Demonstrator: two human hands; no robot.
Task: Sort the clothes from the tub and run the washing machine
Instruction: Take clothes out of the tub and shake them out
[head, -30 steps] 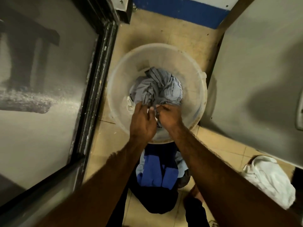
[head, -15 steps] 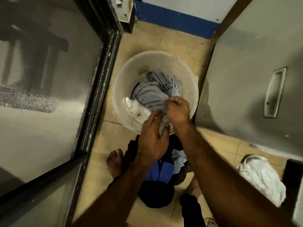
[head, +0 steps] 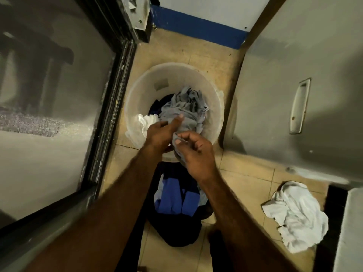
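Beige tiled floor [head: 245, 173] beside a glass door [head: 59, 95]; left hand [head: 161, 132] and right hand [head: 196, 152] pinch a grey garment [head: 184, 107] over a translucent plastic tub [head: 149, 85], bottom hidden.

Left of me: speckled glass door [head: 49, 154] in a dark frame [head: 106, 124]. Underfoot, stained beige floor tiles [head: 245, 173]. Far wall white, with a blue band [head: 196, 30] at its base. Right: grey door [head: 275, 95] with recessed handle [head: 299, 107].

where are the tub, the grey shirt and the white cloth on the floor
tub [head: 143, 95], head view, bare inner wall
grey shirt [head: 182, 107], head view, crumpled middle
white cloth [head: 296, 213], head view, middle of heap
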